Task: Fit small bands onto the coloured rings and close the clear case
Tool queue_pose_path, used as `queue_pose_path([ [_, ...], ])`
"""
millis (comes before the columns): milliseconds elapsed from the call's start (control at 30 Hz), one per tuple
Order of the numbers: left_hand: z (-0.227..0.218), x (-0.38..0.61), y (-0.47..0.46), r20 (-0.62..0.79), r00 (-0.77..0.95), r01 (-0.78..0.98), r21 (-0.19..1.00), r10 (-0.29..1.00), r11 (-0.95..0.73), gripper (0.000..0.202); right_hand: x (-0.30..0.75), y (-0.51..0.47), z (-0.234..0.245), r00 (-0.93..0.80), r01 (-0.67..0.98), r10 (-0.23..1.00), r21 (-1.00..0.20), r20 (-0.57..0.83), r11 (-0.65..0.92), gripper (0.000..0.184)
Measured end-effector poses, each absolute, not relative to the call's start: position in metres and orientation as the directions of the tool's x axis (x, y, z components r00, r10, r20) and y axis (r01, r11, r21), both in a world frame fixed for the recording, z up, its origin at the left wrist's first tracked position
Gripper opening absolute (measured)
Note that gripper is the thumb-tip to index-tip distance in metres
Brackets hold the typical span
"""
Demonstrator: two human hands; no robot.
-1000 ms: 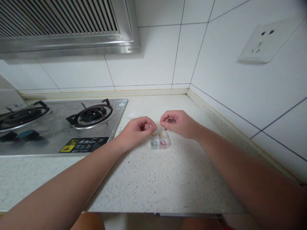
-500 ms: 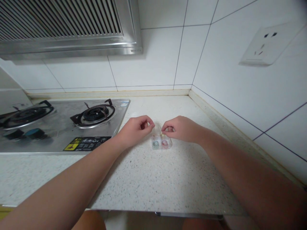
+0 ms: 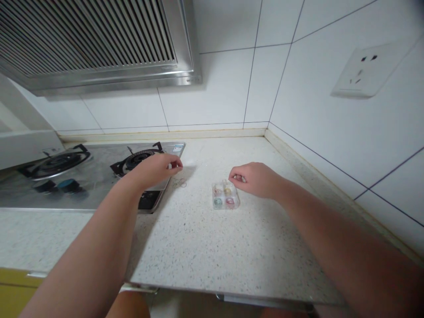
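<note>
A small clear plastic box (image 3: 225,207) sits on the counter, with coloured ring-shaped items, perhaps elastic bands, in its compartments; green, pink, reddish and yellow show. My right hand (image 3: 253,180) is at the box's far right corner, thumb and fingertips pinched together. Whether it grips the box's edge or something small, I cannot make out. Over the stove's right edge hovers my left hand (image 3: 159,168), its fingertips also drawn together; anything between them is too small to see. Below those fingertips a few thin, pale loops (image 3: 180,182) lie on the counter.
To the left is a steel gas stove (image 3: 99,194) with two burners and knobs. The range hood (image 3: 132,79) hangs above it. A tiled wall (image 3: 225,97) closes off the back and right, with a power socket (image 3: 359,70). The speckled counter (image 3: 232,251) has its front edge near me.
My left hand has moved left, away from the box to above the thin loops by the stove. My right hand stays beside the box. The camera view has shifted slightly.
</note>
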State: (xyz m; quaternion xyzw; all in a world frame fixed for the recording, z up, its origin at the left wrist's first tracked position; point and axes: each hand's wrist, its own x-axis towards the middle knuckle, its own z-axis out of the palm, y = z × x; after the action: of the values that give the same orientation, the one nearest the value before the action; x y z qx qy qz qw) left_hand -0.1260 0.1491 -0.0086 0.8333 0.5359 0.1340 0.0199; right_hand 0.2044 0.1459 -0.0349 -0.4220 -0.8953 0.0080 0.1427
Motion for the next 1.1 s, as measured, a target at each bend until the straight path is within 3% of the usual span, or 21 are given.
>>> queue_pose_path([
  [200,-0.02,-0.141,0.155,-0.056,0.413,0.888,0.245,0.909,-0.388,0.017,0.205,0.147,-0.036,-0.598,0.762,0.762,-0.12,0.246,0.637,0.019],
  [533,-0.025,-0.14,0.16,-0.099,0.457,0.867,0.274,0.884,-0.417,0.021,0.206,0.148,-0.038,-0.616,0.746,0.751,-0.129,0.238,0.653,0.018],
  [667,-0.025,-0.137,0.16,-0.133,0.442,0.884,0.233,0.887,-0.405,0.02,0.209,0.151,-0.04,-0.611,0.744,0.754,-0.148,0.241,0.651,0.019],
  [867,-0.022,-0.135,0.157,-0.078,0.463,0.872,0.22,0.883,-0.438,0.02,0.209,0.152,-0.042,-0.629,0.724,0.733,-0.149,0.26,0.674,0.019],
  [1100,-0.018,-0.114,0.149,0.083,0.52,0.81,0.27,0.85,-0.521,0.018,0.201,0.149,-0.041,-0.653,0.698,0.689,-0.103,0.314,0.709,0.017],
])
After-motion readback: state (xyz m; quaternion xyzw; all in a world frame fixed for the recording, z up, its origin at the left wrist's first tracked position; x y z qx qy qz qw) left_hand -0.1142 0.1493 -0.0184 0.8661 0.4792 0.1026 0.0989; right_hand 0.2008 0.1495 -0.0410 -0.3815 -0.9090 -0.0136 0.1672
